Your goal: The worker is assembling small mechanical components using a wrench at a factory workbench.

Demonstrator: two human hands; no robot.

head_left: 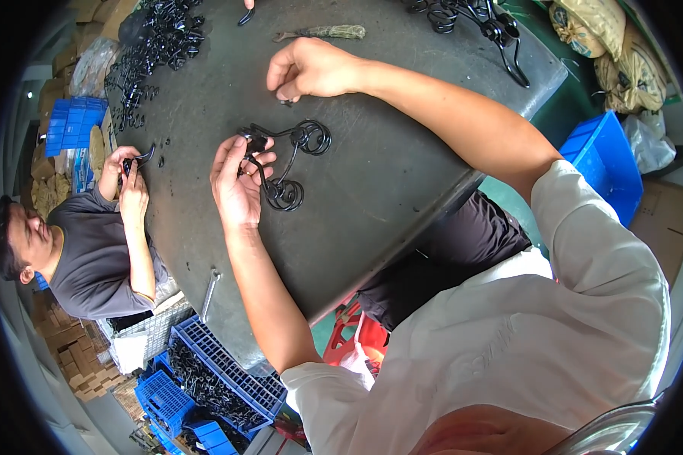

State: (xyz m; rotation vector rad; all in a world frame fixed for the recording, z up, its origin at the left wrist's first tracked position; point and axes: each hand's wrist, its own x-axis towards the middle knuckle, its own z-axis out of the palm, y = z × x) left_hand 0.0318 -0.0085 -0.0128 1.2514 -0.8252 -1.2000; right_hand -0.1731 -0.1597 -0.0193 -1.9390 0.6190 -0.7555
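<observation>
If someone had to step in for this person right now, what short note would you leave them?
Left hand: holds a black bent-wire piece with coiled ends just above the dark round table.
Right hand: curled over something small and dark; what it is cannot be told.
Nearby: heap of similar black wire parts at the table's far left, more at the far right.
A co-worker handles another piece.
Done or left: cannot tell; the heaps look unworked.
</observation>
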